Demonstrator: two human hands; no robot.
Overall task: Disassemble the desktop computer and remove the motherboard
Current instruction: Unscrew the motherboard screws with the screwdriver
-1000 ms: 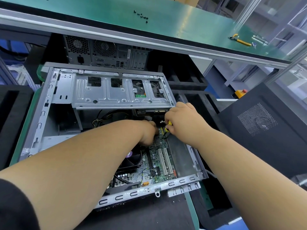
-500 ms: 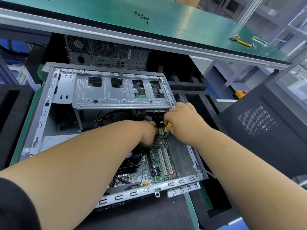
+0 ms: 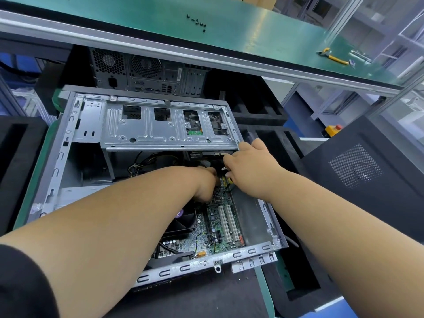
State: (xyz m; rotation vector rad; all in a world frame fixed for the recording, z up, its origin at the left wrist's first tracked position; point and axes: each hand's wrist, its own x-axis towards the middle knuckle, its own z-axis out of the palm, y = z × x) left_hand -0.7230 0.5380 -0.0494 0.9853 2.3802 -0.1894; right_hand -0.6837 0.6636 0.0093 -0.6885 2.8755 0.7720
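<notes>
Motherboard (image 3: 218, 228) lies flat in the open computer case (image 3: 57, 157), by its right wall. Both hands reach in at its far end. The right hand (image 3: 250, 171) curls round a yellow-handled tool (image 3: 229, 180). The left hand (image 3: 206, 184) is bent down; maybe it holds cables, I cannot tell.

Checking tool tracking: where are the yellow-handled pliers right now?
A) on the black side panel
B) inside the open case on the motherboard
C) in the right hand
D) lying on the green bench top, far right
D: the yellow-handled pliers lie on the green bench top at its far right end, well away from both hands, which are working down inside the open case.
</notes>
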